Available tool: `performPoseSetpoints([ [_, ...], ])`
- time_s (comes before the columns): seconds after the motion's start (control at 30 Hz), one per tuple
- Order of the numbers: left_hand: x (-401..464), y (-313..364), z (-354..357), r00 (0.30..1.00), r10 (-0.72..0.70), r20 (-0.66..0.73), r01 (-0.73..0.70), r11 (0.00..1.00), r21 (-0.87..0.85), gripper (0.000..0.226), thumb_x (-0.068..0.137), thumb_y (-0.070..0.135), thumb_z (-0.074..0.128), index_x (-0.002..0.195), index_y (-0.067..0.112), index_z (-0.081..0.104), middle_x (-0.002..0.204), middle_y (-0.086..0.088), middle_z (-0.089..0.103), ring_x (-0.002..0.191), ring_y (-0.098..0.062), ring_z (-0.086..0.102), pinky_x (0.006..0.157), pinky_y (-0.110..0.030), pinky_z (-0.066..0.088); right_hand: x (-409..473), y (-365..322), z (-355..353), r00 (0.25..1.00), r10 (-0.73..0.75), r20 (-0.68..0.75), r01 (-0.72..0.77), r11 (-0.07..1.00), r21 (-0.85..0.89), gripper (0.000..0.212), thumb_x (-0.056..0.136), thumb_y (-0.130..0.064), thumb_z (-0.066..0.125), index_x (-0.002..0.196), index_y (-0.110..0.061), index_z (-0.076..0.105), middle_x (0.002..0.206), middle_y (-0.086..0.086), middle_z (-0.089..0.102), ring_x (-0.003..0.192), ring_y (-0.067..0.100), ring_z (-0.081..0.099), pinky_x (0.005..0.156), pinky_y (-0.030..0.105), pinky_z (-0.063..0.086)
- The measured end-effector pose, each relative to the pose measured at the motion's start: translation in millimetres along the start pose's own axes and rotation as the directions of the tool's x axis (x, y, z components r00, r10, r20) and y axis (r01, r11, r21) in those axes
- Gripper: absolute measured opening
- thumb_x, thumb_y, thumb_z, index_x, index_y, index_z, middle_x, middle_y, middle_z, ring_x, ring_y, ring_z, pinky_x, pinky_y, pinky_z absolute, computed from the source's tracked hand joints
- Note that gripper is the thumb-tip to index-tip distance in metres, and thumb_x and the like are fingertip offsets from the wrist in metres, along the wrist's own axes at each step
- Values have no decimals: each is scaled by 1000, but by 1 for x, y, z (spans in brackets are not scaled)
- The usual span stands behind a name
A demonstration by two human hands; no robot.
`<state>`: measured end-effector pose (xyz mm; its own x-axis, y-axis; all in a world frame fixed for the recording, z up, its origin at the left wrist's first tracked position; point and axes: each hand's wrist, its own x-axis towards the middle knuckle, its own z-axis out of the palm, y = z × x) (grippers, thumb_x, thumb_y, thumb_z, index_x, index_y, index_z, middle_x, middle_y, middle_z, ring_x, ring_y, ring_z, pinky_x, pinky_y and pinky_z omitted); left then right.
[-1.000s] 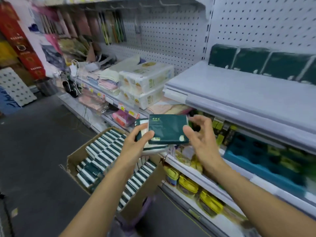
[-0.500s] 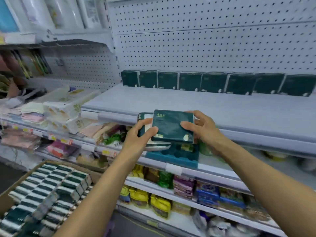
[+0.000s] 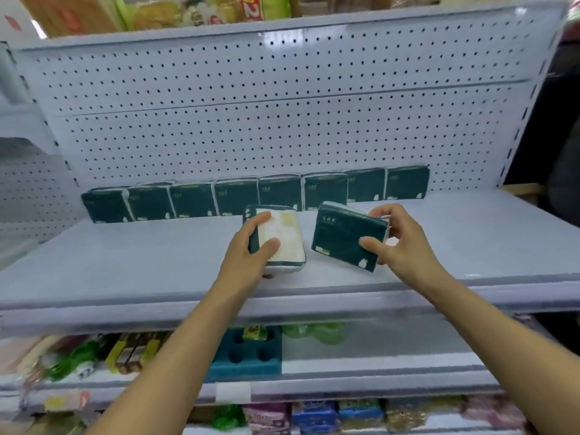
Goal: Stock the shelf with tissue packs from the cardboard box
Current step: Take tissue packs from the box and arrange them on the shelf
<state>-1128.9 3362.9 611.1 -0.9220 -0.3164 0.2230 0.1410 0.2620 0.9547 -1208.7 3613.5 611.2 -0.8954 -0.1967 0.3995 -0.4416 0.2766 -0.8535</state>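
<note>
Both hands carry one tissue pack each over the grey shelf (image 3: 125,271). Fingers of the left hand (image 3: 251,252) curl over the top of a pack turned pale side up (image 3: 282,240), thumb at its near left edge, and this pack looks to lie flat on the shelf board or just above it; contact is hard to tell. On the other side, the right hand (image 3: 398,246) pinches a dark green pack (image 3: 342,240) by its right end, thumb on the front face and fingers wrapped behind, holding it tilted with its lower left corner close to the board. The two packs sit just beside each other, apart by a narrow gap.

As for progress, a row of eight green packs (image 3: 251,193) already stands upright along the back, against the white pegboard (image 3: 251,120), running from left of centre nearly to the right upright. In front of that row the board is bare except for the two packs in hand, so I judge the stocking to be at an early stage: one back row done, a second row about to begin. The cardboard box is out of view, so what remains in it cannot be told.

Both forearms reach up and forward from the bottom edge, converging toward the middle of the shelf, wrists roughly level.
</note>
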Motion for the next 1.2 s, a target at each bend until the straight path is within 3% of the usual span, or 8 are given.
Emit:
performPoseSetpoints([
  [0.1,32,-4,14,998,-12,67,13,1000,-21,52,98,14,57,139,43,44,132,10,48,110,-14,54,60,-16,53,24,22,-12,1000,-13,-8,11,985,-174,34,86,-14,72,108,-27,50,104,-6,61,82,9,55,66,17,45],
  [0.2,66,-9,25,988,-84,130,87,996,-19,66,95,15,63,145,46,33,136,10,47,118,-20,53,91,-41,56,50,40,-21,1000,15,-14,-19,959,-283,33,88,-16,70,108,-30,49,109,-4,60,87,8,54,62,13,45],
  [0.27,87,-10,33,977,-138,161,138,990,10,74,93,18,67,149,43,25,134,9,46,118,-22,53,98,-45,51,69,53,-28,1000,15,-22,-22,940,-340,34,88,-16,70,108,-31,47,111,-5,59,90,13,56,67,18,51],
  [0.33,105,-9,41,969,-174,179,172,985,21,77,92,21,69,151,35,22,129,8,47,117,-22,54,99,-45,50,87,63,-35,999,7,-42,-23,914,-404,36,87,-17,71,109,-32,47,114,-6,58,95,18,56,77,29,53],
  [0.5,135,-4,58,963,-181,200,174,983,50,67,90,21,70,147,25,35,128,5,54,114,-22,59,93,-45,55,127,82,-50,998,11,-61,-39,878,-477,37,87,-17,71,110,-33,47,119,-3,58,99,19,55,87,38,52],
  [0.97,169,-14,94,969,-186,164,185,983,24,58,88,19,73,137,34,45,125,2,60,107,-18,63,85,-36,57,216,120,-57,997,-82,-2,66,806,-589,35,86,-25,72,117,-27,56,125,-5,50,101,10,47,78,28,43],
  [1.1,172,-16,102,970,-187,157,186,982,18,59,87,21,74,138,34,47,126,1,60,107,-18,63,79,-32,57,231,126,-56,984,-175,29,154,763,-628,35,84,-27,74,116,-26,61,127,-4,46,112,15,47,84,34,50],
  [1.2,175,-15,109,971,-182,152,184,983,-2,54,86,21,76,130,40,52,124,1,60,107,-20,63,85,-37,58,237,131,-56,979,-191,64,187,742,-644,36,84,-28,74,117,-24,62,127,-3,47,117,18,44,87,38,50],
])
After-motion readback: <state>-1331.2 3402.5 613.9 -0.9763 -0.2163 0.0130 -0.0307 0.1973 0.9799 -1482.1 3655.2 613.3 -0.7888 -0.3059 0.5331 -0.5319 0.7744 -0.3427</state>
